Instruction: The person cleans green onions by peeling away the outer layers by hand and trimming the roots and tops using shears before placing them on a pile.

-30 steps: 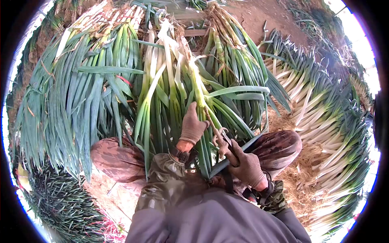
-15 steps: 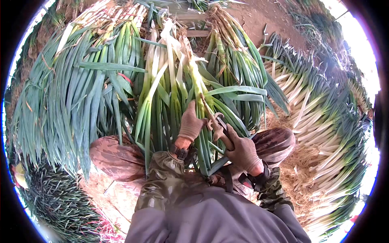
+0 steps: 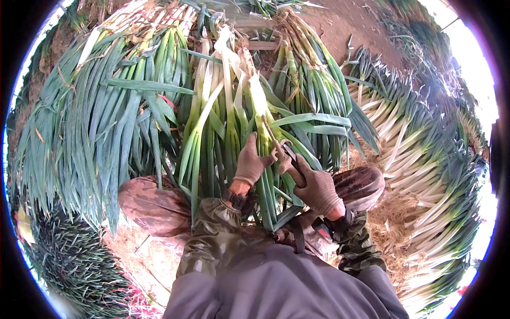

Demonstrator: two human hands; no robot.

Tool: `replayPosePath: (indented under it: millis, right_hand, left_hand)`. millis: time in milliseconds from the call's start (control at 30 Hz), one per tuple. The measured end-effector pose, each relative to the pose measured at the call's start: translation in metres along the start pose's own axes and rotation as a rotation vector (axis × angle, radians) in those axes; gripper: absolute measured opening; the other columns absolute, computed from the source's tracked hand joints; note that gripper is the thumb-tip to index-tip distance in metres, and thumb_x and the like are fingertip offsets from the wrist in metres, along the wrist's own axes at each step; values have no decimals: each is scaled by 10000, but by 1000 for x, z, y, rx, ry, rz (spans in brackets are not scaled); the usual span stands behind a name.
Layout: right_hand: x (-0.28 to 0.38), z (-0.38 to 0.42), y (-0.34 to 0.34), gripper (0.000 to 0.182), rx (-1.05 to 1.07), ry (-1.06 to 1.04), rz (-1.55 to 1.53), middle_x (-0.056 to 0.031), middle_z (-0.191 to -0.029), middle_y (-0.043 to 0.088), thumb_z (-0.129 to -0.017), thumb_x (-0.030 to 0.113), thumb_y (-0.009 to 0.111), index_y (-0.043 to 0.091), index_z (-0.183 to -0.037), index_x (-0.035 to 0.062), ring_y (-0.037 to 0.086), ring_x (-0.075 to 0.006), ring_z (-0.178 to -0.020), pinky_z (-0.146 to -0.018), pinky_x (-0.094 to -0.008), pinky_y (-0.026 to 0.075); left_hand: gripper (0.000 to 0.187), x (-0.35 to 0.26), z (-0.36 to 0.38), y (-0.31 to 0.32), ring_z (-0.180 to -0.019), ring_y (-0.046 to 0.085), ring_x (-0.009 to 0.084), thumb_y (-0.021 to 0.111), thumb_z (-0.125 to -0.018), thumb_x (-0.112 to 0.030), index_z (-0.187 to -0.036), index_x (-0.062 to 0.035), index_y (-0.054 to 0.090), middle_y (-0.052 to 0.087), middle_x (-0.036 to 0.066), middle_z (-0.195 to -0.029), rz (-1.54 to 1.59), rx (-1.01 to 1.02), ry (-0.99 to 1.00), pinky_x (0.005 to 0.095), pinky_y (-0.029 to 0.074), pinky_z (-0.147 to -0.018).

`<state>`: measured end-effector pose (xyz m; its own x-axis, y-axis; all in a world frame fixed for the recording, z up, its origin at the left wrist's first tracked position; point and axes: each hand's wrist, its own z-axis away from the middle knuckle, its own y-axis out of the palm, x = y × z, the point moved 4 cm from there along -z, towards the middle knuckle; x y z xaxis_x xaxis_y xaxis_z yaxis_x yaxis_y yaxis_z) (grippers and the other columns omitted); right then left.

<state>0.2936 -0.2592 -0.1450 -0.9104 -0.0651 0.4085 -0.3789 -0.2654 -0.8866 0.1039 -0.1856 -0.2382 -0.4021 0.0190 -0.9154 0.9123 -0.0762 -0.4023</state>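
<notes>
From the head camera we look down on our two gloved hands, working over a bundle of green onions (image 3: 234, 122) that lies across our lap, its long axis running away from us, white stalks far and leaf tips near. Our left hand (image 3: 249, 162) is clenched around one stalk in the middle of the bundle. Our right hand (image 3: 317, 187) sits just beside it, to the right, grasping a dark-handled tool (image 3: 292, 159) whose tip touches the same stalk; we cannot tell what kind of blade it carries. The left hand is nearer the stalk. More onions lie in a heap (image 3: 425, 159) on the ground at right and in a pile (image 3: 101, 117) at left.
</notes>
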Motion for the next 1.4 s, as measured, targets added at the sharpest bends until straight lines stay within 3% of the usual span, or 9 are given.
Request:
replayPosePath:
  millis: [200, 467, 567, 700, 867, 1067, 1133, 1300, 1400]
  right_hand:
    - [-2, -37, 1, 739, -64, -36, 12, -252, -766, 675, -768, 220, 692, 446, -1442, 42, 677, -459, -752, -680, -559, 528]
    - [12, -122, -8, 421, -121, -35, -26, -259, -833, 692, -895, 268, 612, 512, -1255, 72, 671, -482, -805, -710, -586, 513]
    - [11, -153, -10, 705, -40, 61, -49, -279, -922, 695, -758, 258, 704, 491, -1407, 83, 670, -470, -899, -791, -538, 532]
    - [13, -186, -14, 762, -37, 77, -9, -259, -942, 706, -743, 271, 719, 480, -1440, 78, 679, -447, -933, -824, -528, 535]
    - [11, -234, -13, 475, -47, 77, 2, -239, -965, 716, -798, 303, 683, 589, -1207, 80, 679, -445, -943, -825, -527, 536]
    - [19, -279, -22, 432, -33, 59, 20, -236, -1017, 720, -926, 390, 580, 629, -1186, 49, 680, -431, -1007, -880, -513, 526]
    - [18, -279, -21, 449, -23, 53, 22, -251, -1028, 714, -939, 408, 571, 634, -1200, 48, 678, -438, -1006, -885, -515, 524]
    - [-8, -212, -23, 624, -25, 40, -137, -245, -950, 700, -738, 211, 719, 579, -1339, 112, 687, -421, -875, -782, -470, 534]
    - [-19, -142, -30, 628, -2, -28, -173, -265, -983, 697, -779, 220, 706, 540, -1375, 112, 670, -467, -942, -805, -514, 536]
  left_hand:
    - [810, 9, -1, 3, -1179, 624, 352, 840, -709, -186, -1402, 16, 473, 627, 234, -1264, 144, 36, -37, 408, 478, -1020]
    - [798, 13, -2, 7, -1044, 670, 415, 829, -662, -157, -1369, -37, 479, 684, 225, -1088, 184, 48, -75, 442, 524, -915]
    - [786, 10, 0, 4, -1040, 661, 437, 828, -668, -164, -1363, -56, 477, 680, 231, -1082, 118, 23, -70, 458, 527, -903]
    - [775, -7, 2, -2, -1028, 655, 447, 796, -659, -136, -1355, -57, 464, 670, 239, -1083, 138, 29, -72, 477, 523, -888]
    - [830, 8, 4, 4, -1085, 648, 389, 802, -675, -196, -1398, -5, 440, 630, 244, -1179, 55, 33, -98, 439, 505, -965]
    - [855, 19, 8, 9, -1076, 652, 391, 820, -667, -210, -1396, 18, 436, 623, 245, -1191, 25, 2, -33, 419, 518, -955]
    - [852, 18, 8, 9, -1076, 653, 388, 819, -666, -205, -1396, 17, 441, 627, 241, -1190, 8, -2, -24, 419, 521, -950]
    - [821, 8, 7, 5, -1092, 655, 382, 822, -658, -191, -1376, 17, 483, 639, 238, -1193, 104, 19, -50, 435, 525, -935]
    - [789, -13, 8, 0, -1090, 654, 393, 811, -678, -122, -1390, -7, 490, 650, 234, -1186, 140, -11, 10, 429, 517, -939]
